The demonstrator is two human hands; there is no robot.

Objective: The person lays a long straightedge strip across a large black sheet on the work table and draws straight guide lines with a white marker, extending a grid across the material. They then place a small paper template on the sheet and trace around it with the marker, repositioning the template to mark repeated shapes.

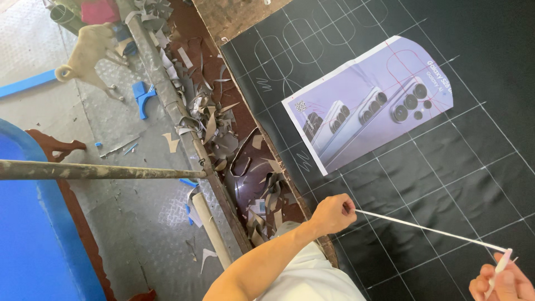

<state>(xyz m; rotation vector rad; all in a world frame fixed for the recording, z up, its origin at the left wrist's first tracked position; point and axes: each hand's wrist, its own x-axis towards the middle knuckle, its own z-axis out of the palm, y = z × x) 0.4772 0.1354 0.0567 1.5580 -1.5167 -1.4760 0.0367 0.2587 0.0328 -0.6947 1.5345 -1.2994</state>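
String point(429, 229) taut between 2 hands, left hand point(333, 213) fisted on 1 end, right hand point(500, 281) pinching the other.

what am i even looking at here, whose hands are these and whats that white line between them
This is one picture from a camera worn on a person's head, looking down at their own bare hands. The left hand is a closed fist pinning one end of a thin white strip; the right hand holds the other end along with a white pen-like marker. The strip stretches over a black sheet ruled with pale grid lines and outlines. A printed poster of phones lies on it. Offcuts litter the table edge, and a dog stands on the floor.
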